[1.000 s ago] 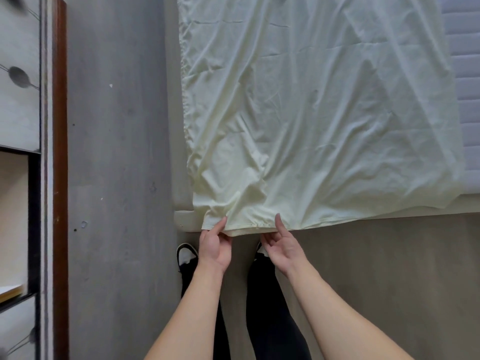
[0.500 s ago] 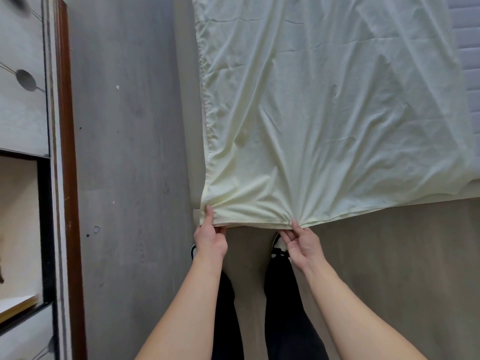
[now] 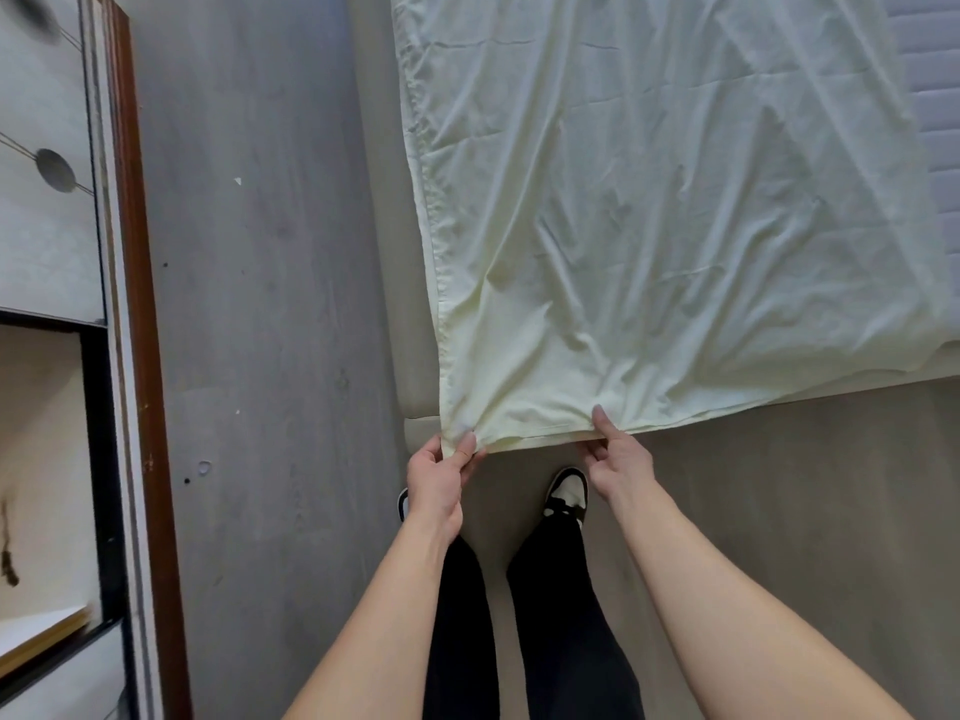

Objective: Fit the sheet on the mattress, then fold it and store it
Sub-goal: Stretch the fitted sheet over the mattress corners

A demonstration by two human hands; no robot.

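Drawn tighter toward the hands since a moment ago. Sheet [image 3: 649, 226] spread beyond both hands. Near hem pinched by left hand [image 3: 439, 478] and right hand [image 3: 618, 459].

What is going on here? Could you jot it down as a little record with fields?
place: foot of a bed, person standing on a grey floor
sheet: pale yellow, wrinkled, spread over the mattress, near edge hanging off the end
left hand: pinches the sheet's near left corner
right hand: pinches the near hem, thumb on top
mattress: quilted, bare at far right
cabinet: at left, wood-edged
stage: sheet corner not yet tucked over the mattress
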